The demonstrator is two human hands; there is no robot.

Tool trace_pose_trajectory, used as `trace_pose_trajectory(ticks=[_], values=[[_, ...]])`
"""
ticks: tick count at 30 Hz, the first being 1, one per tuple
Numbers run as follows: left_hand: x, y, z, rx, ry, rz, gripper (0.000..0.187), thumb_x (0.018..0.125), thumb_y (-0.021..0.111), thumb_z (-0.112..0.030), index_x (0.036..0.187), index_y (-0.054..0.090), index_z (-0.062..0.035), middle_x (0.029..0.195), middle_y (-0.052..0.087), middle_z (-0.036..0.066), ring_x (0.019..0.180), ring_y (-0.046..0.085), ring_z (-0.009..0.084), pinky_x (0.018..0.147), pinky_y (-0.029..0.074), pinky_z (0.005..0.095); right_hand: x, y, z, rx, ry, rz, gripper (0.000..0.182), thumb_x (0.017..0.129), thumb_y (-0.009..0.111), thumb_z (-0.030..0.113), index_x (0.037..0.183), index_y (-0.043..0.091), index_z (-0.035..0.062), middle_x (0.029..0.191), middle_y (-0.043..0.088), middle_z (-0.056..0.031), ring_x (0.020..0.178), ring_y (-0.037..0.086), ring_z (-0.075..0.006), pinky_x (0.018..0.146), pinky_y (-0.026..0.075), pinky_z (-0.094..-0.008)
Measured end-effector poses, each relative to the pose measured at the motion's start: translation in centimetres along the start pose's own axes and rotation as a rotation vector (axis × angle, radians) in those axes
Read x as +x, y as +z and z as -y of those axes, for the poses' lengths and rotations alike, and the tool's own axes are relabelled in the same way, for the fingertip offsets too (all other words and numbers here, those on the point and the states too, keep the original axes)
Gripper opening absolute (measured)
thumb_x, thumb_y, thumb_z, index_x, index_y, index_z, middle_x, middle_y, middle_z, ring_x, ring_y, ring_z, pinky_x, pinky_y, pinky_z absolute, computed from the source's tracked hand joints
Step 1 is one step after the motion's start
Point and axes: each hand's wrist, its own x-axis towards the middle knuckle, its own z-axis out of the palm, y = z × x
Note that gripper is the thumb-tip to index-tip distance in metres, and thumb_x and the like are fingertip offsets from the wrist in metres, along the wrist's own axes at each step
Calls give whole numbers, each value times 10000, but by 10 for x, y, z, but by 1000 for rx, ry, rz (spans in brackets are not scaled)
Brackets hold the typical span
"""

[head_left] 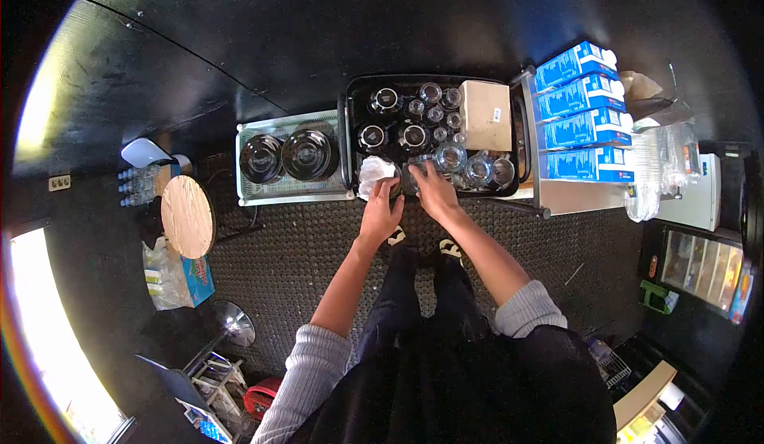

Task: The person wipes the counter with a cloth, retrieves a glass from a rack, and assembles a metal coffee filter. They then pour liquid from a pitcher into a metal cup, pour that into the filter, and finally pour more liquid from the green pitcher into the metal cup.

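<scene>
At the front edge of a black tray (350, 118), both my hands reach in among glassware. My left hand (383, 215) has its fingers curled at the lower right of a crumpled white piece (372, 176), which looks like paper or cloth; what they grip is partly hidden. Close beside it, my right hand (435, 192) is bent around a clear glass (419, 165) in the front row. Black cups (413, 136) stand behind my hands. More clear glasses (451, 156) fill the middle and right of the tray, next to a brown cardboard box (485, 116).
Left of the tray, two stacks of dark plates (309, 155) sit on a perforated metal shelf (253, 198). Blue-and-white cartons (586, 126) line the right side, beside stacked clear plastic cups (649, 169). A round wooden-topped stool (188, 217) stands at left on the dark textured floor (294, 261).
</scene>
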Motion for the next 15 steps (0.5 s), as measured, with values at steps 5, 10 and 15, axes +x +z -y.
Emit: trace_pose_trajectory(ticks=[5, 10, 15], values=[[-1, 4, 22, 119, 5, 77, 428, 821, 571, -127, 1213, 440, -14, 1218, 444, 191, 1140, 424, 376, 956, 365, 432, -11, 1, -6, 24, -59, -94, 621, 745, 652, 54, 1291, 378, 166, 1274, 381, -183, 963, 569, -372, 722, 526, -418], [-2, 2, 27, 267, 5, 160, 458, 833, 565, -172, 1243, 430, -17, 1281, 409, 185, 1201, 371, 381, 1014, 302, 460, -15, -7, -10, 105, -55, -40, 624, 738, 655, 45, 1285, 388, 182, 1283, 384, -157, 957, 571, -372, 715, 527, -418], [-4, 1, 29, 343, -2, 168, 478, 828, 565, -190, 1248, 426, -8, 1260, 421, 173, 1187, 377, 380, 1027, 283, 465, -23, -9, -14, 103, -132, -121, 623, 749, 653, 59, 1292, 376, 185, 1297, 361, -139, 983, 559, -361, 716, 535, -403]])
